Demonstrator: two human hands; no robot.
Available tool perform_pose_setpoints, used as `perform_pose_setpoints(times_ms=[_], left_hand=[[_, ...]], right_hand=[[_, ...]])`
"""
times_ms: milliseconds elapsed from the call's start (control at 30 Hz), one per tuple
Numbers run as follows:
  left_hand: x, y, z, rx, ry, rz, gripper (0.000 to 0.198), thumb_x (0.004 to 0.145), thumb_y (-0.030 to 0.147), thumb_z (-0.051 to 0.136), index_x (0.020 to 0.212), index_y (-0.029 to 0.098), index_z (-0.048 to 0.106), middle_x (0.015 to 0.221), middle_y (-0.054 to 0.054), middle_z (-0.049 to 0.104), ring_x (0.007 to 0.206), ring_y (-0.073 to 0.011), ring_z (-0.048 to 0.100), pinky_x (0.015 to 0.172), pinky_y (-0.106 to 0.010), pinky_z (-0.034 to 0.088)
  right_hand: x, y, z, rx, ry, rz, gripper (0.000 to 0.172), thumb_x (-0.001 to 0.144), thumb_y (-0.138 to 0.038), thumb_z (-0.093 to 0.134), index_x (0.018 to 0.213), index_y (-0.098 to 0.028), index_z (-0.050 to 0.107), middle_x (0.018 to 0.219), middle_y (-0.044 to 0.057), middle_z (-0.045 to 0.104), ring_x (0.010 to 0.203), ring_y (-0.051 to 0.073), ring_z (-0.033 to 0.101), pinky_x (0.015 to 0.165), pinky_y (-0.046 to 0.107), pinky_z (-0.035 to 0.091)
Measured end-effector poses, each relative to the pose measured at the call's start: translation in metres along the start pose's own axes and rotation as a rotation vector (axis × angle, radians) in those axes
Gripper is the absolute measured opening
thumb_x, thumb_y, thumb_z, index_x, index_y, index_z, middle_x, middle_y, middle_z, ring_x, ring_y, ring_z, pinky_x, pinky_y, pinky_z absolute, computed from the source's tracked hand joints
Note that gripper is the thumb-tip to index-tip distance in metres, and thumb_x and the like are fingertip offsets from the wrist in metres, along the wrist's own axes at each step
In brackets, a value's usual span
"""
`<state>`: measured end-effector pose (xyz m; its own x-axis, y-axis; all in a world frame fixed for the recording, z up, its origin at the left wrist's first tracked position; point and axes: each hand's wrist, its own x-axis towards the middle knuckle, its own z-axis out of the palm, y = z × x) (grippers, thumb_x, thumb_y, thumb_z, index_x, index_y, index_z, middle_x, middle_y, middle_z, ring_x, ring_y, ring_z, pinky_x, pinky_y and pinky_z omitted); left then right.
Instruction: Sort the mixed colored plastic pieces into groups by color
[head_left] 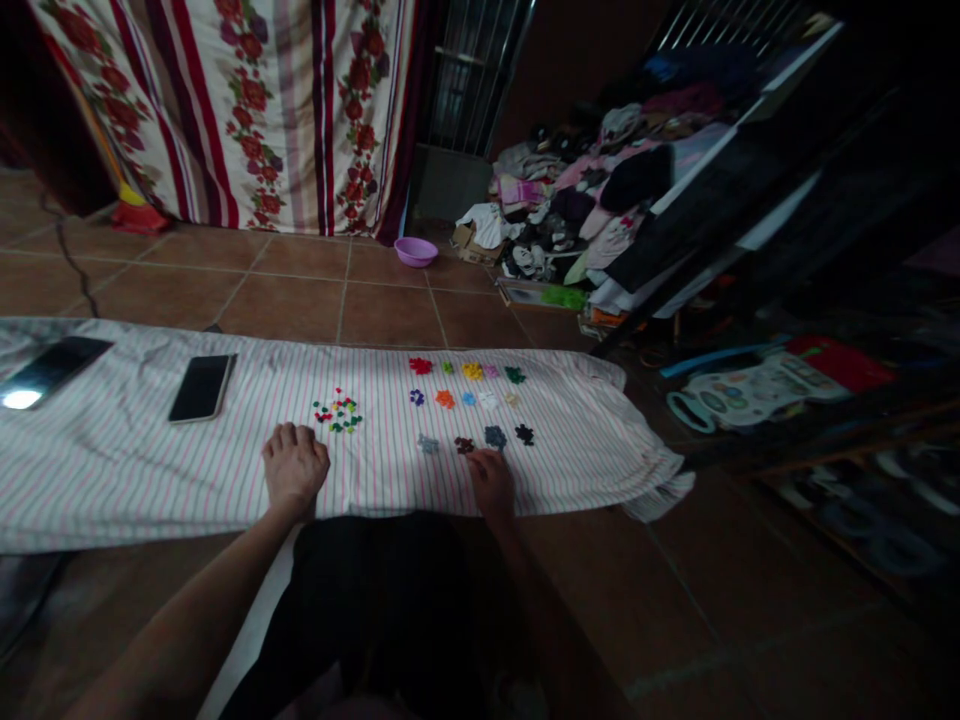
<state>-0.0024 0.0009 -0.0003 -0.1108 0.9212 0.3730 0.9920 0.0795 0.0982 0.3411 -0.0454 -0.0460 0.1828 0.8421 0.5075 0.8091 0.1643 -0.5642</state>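
Note:
My right hand (493,482) reaches to the near edge of a small pile of brown pieces (464,445). Its fingers are pressed together at the tips, and anything between them is too small to make out. My left hand (295,467) rests on the striped cloth (375,480) with its fingers curled and no object showing in it. Just beyond it lies a loose scatter of mixed green, red, yellow and white pieces (339,412). Beside the brown pile are grey-blue pieces (495,437), black pieces (524,434) and light grey pieces (428,443).
Farther back sit small colour piles, among them red (420,366), yellow (472,371), dark green (514,375) and orange (445,399). A phone (201,389) and another lit phone (56,370) lie at left. Beyond are a purple basin (415,252) and heaped clothes (570,200).

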Motion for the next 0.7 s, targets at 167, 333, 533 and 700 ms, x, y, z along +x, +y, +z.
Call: perform_pose_setpoints(times_ms=[167,333,533,700], left_hand=[[0.0,-0.001,0.003,0.019,0.02,0.007,0.026,0.087,0.027,0.039,0.095,0.012,0.058,0.111,-0.017,0.057,0.112,-0.0307,0.05,0.09,-0.041,0.037],[0.0,-0.001,0.006,0.02,0.031,0.006,0.026,0.088,0.027,0.039,0.096,0.012,0.058,0.113,-0.017,0.057,0.113,-0.0308,0.05,0.093,-0.042,0.037],[0.001,0.0,0.003,-0.013,0.003,-0.005,0.026,0.088,0.026,0.039,0.097,0.012,0.058,0.114,-0.018,0.057,0.115,-0.0309,0.049,0.095,-0.043,0.037],[0.0,0.0,0.004,-0.041,0.007,-0.018,0.027,0.088,0.025,0.038,0.099,0.011,0.059,0.119,-0.02,0.056,0.119,-0.0319,0.048,0.097,-0.045,0.036]], right_hand=[[-0.003,0.001,-0.002,-0.098,0.004,-0.008,0.033,0.091,-0.034,0.043,0.084,-0.02,0.071,0.087,0.009,0.063,0.084,0.021,0.059,0.079,0.038,0.051],[0.007,-0.024,-0.003,-0.053,0.057,-0.034,0.033,0.093,-0.037,0.044,0.089,-0.019,0.071,0.09,0.009,0.064,0.086,0.02,0.061,0.075,0.034,0.052],[0.035,-0.097,0.034,0.099,-0.191,-0.132,0.029,0.095,-0.036,0.046,0.096,-0.021,0.071,0.095,0.007,0.068,0.087,0.018,0.062,0.078,0.032,0.052],[0.056,-0.16,0.09,0.115,-0.401,-0.243,0.022,0.093,-0.027,0.05,0.098,-0.022,0.072,0.094,0.006,0.068,0.092,0.018,0.06,0.086,0.031,0.048]])
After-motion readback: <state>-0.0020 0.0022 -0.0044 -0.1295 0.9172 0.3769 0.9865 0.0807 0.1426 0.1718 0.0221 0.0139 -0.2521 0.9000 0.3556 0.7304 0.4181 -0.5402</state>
